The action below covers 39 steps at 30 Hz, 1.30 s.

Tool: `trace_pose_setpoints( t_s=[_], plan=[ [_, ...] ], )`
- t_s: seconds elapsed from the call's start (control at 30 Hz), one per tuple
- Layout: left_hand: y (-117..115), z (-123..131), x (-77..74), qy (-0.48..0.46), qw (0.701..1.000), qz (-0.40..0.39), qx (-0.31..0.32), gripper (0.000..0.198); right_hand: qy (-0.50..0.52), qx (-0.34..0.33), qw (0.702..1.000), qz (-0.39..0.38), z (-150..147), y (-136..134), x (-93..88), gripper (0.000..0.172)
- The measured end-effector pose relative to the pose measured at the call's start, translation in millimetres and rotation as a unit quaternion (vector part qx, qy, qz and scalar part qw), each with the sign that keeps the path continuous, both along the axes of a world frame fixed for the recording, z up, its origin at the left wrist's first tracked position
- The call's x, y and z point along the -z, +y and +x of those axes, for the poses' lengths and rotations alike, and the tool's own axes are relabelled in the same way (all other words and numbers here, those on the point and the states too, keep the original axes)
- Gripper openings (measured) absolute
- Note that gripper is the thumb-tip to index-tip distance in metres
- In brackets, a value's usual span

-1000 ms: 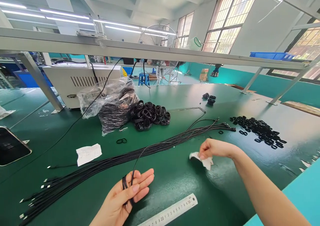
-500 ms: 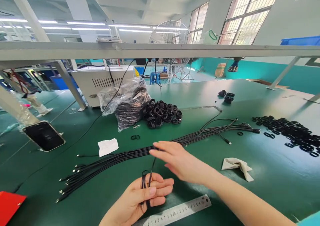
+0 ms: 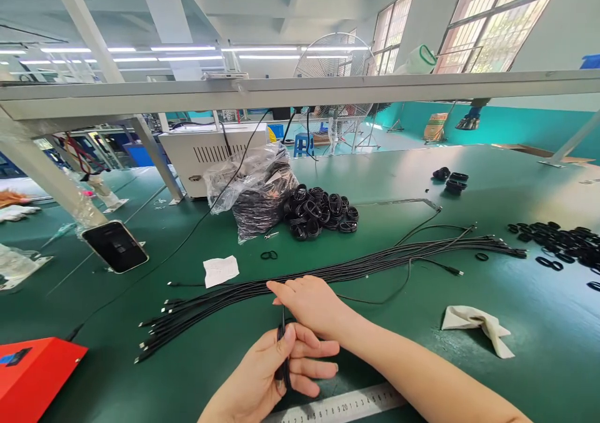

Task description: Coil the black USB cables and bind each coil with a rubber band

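My left hand (image 3: 276,373) sits at the bottom centre, shut on a looped black cable (image 3: 282,354) pinched between thumb and fingers. That cable leads up from a long bundle of black cables (image 3: 210,304) running across the green mat. My right hand (image 3: 304,304) lies across the bundle just above my left hand, with its fingertips on the cables. It shows nothing held, though its palm side is hidden. A white cloth (image 3: 478,329) lies on the mat to the right, apart from both hands.
A steel ruler (image 3: 342,407) lies below my hands. Black rings form a heap (image 3: 319,213) beside a plastic bag of black coils (image 3: 253,192), and more lie scattered at right (image 3: 557,245). A phone (image 3: 115,246), white paper (image 3: 220,271) and red box (image 3: 32,373) also lie nearby.
My right hand has let go of the white cloth, which now lies on the mat, and moved left onto the bundle. The view has swung, shifting the table contents rightward.
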<state>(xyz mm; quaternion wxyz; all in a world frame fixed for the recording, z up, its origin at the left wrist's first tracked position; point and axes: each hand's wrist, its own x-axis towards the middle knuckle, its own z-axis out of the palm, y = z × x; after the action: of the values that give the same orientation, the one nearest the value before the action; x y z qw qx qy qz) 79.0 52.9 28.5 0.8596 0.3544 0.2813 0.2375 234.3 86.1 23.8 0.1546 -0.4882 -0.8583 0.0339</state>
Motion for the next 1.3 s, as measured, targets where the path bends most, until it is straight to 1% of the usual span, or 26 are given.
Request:
trace_pose_setpoints(
  t_s=[0.1,0.17,0.23,0.3,0.37,0.43,0.5,0.53,0.57,0.63,0.73,0.8,0.87,0.93,1.0,1.07,1.17,1.23,1.3],
  plan=[
    [5,-7,-2.9,-0.001,0.996,-0.007,-0.085,0.027,0.020,-0.016,0.993,-0.113,-8,-3,8.5,0.028],
    [10,-12,-2.6,-0.022,0.991,-0.006,-0.130,0.028,0.014,-0.032,0.988,-0.149,-14,-10,11.1,0.023],
    [14,-16,-0.4,-0.058,0.987,0.005,-0.151,0.034,-0.015,-0.040,0.988,-0.151,-17,-20,9.9,0.020],
    [19,-18,3.0,-0.088,0.982,0.021,-0.164,0.038,-0.053,-0.033,0.988,-0.142,-18,-31,5.3,0.020],
    [23,-19,6.5,-0.098,0.978,0.037,-0.182,0.039,-0.090,-0.022,0.988,-0.123,-17,-41,-1.7,0.022],
    [26,-18,9.5,-0.096,0.973,0.045,-0.203,0.037,-0.123,-0.021,0.987,-0.102,-17,-50,-9.6,0.020],
    [28,-18,11.8,-0.089,0.970,0.046,-0.222,0.035,-0.162,-0.044,0.981,-0.094,-17,-57,-17.2,0.007],
    [28,-18,12.8,-0.086,0.969,0.046,-0.229,0.034,-0.178,-0.057,0.978,-0.092,-16,-59,-20.4,0.004],
    [29,-17,13.8,-0.082,0.968,0.046,-0.232,0.033,-0.190,-0.068,0.976,-0.088,-16,-61,-23.2,0.008],
    [29,-16,15.8,-0.070,0.970,0.048,-0.230,0.031,-0.193,-0.081,0.975,-0.072,-15,-61,-27.0,0.014],
    [25,-11,18.6,-0.021,0.977,0.045,-0.209,0.028,-0.153,-0.099,0.983,-0.026,-8,-53,-30.9,0.008],
    [21,-8,18.6,0.015,0.982,0.048,-0.180,0.027,-0.115,-0.102,0.988,0.010,0,-43,-34.2,0.006],
    [15,-5,15.8,0.028,0.989,0.052,-0.134,0.027,-0.079,-0.106,0.991,0.029,11,-31,-38.1,0.009],
    [9,-4,10.5,0.025,0.995,0.048,-0.084,0.030,-0.041,-0.115,0.992,0.023,21,-20,-41.1,0.010],
    [5,-3,4.3,0.023,0.998,0.032,-0.042,0.037,0.006,-0.115,0.993,0.003,29,-11,-41.1,0.004],
    [2,-3,-0.4,0.022,0.999,0.016,-0.019,0.043,0.056,-0.102,0.993,-0.016,33,-5,-37.8,0.005],
    [0,-2,-1.7,0.020,1.000,0.002,-0.012,0.049,0.110,-0.090,0.989,-0.041,31,1,-28.8,0.011],
    [2,-4,1.2,0.017,0.999,-0.004,-0.027,0.047,0.131,-0.086,0.986,-0.063,27,4,-22.6,0.016],
    [9,-10,5.3,-0.007,0.998,-0.008,-0.061,0.042,0.135,-0.072,0.984,-0.091,22,5,-17.9,0.021]
  ],
)
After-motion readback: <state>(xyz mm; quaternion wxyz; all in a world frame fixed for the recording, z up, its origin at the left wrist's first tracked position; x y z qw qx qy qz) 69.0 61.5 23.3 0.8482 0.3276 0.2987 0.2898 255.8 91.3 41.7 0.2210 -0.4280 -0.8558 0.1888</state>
